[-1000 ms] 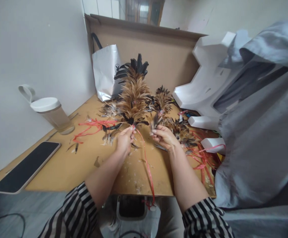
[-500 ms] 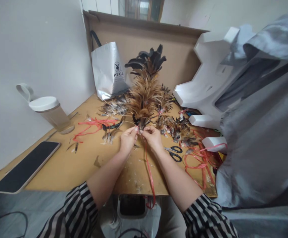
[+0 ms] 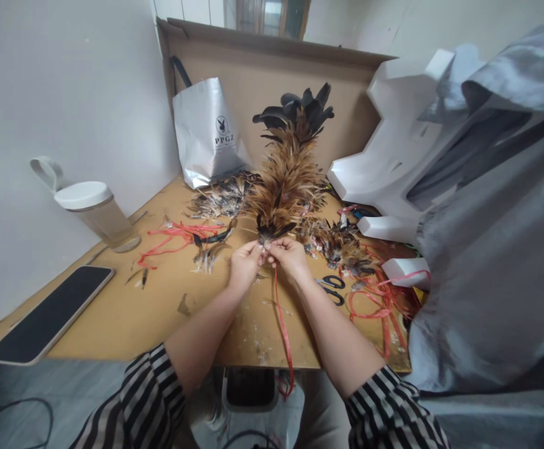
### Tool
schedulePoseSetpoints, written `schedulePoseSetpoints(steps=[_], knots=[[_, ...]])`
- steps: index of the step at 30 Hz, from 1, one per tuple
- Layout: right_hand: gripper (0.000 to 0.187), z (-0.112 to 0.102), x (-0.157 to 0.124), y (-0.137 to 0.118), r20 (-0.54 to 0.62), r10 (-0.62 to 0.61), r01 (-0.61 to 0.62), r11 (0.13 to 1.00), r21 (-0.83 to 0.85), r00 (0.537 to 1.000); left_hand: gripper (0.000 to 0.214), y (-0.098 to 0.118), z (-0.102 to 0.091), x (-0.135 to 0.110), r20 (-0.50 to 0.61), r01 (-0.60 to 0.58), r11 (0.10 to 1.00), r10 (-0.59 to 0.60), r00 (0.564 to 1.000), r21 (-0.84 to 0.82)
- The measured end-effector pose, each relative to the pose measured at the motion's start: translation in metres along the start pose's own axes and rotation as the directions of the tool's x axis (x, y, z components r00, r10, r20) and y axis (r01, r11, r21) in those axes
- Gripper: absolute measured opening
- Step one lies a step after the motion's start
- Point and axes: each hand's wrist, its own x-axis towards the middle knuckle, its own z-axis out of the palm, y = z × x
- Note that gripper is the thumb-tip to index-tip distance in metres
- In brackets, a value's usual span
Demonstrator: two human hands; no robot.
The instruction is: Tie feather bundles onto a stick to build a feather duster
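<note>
A tall bunch of brown feathers with black tips (image 3: 288,168) stands upright over the wooden table (image 3: 126,312). My left hand (image 3: 244,265) and my right hand (image 3: 289,257) meet at its base, both pinched closed on the stems. A red plastic string (image 3: 282,324) hangs from between my fingers down over the table's front edge. Loose feathers (image 3: 337,246) lie just behind and to the right of my hands.
Black scissors (image 3: 332,288) lie right of my right wrist amid tangled red string (image 3: 375,305). More red string (image 3: 173,237), a lidded jar (image 3: 95,212), a phone (image 3: 50,315) and a silver bag (image 3: 206,134) sit left and behind. White foam (image 3: 393,156) and grey cloth (image 3: 496,249) crowd the right.
My right hand moved left from the loose feathers to join the left hand at the bunch's base. The bunch shifted right and its black tips swung right. The scissors became visible.
</note>
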Motion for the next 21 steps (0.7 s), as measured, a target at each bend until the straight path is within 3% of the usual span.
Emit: schedulePoseSetpoints(steps=[4,9,14,21], knots=[[0.027,0.001,-0.003,-0.002,-0.007,0.016,-0.016,1.0,-0.011,1.0,0.029,0.003,-0.001,-0.002,0.033,-0.017,1.0,0.017,0.999,0.026],[0.032,-0.001,0.0,0.004,-0.065,0.068,-0.06,0.992,0.115,0.996,0.033,0.005,0.0,-0.003,0.034,-0.013,1.0,0.013,0.999,0.009],[0.03,-0.002,0.007,0.016,-0.119,-0.006,0.024,0.988,0.152,0.993,0.031,0.002,0.001,-0.002,0.023,-0.041,0.999,0.041,0.999,0.003],[0.031,0.003,0.004,0.012,-0.068,0.019,-0.004,0.977,0.212,0.998,0.03,-0.008,-0.002,0.002,0.041,-0.123,0.992,0.122,0.992,0.02]])
